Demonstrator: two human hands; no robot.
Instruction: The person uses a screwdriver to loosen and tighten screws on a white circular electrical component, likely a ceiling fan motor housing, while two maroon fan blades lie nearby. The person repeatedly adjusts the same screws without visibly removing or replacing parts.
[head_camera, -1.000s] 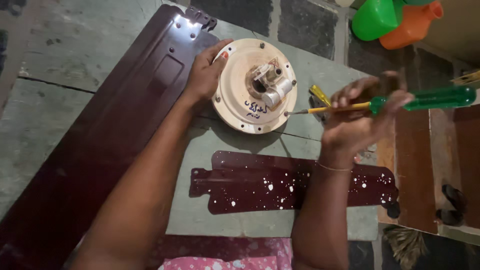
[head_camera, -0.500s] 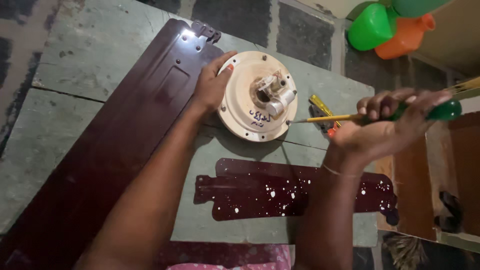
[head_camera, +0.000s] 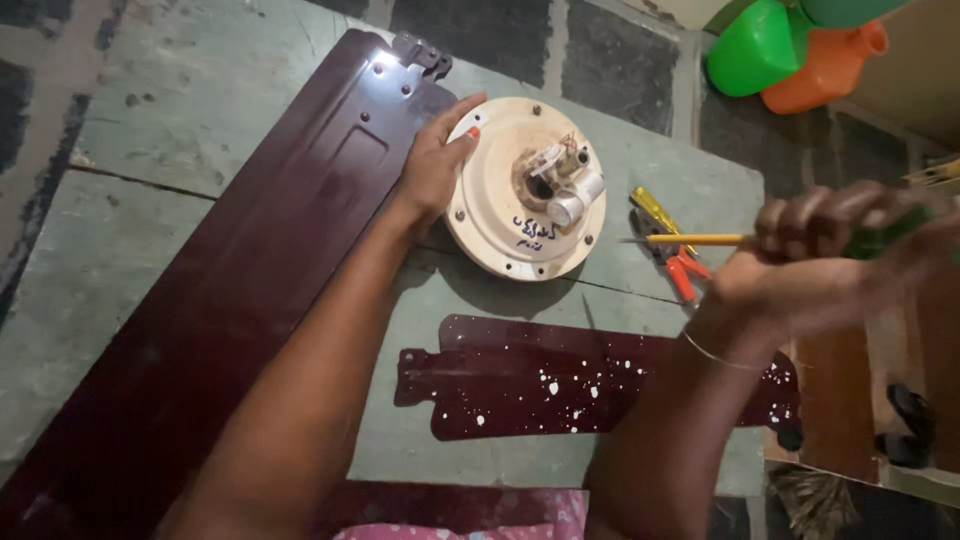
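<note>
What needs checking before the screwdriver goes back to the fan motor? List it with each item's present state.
1. Left hand steadying the fan motor at its rim: ok.
2. Right hand gripping the screwdriver: ok, though blurred.
3. Screwdriver tip on the motor: not ok, it is off to the side, clear of the housing.
4. Motor lying flat on the stone slab: ok.
5. Pliers clear of the motor: ok, they lie beside it.
6. Which screw is targeted: cannot tell.
</note>
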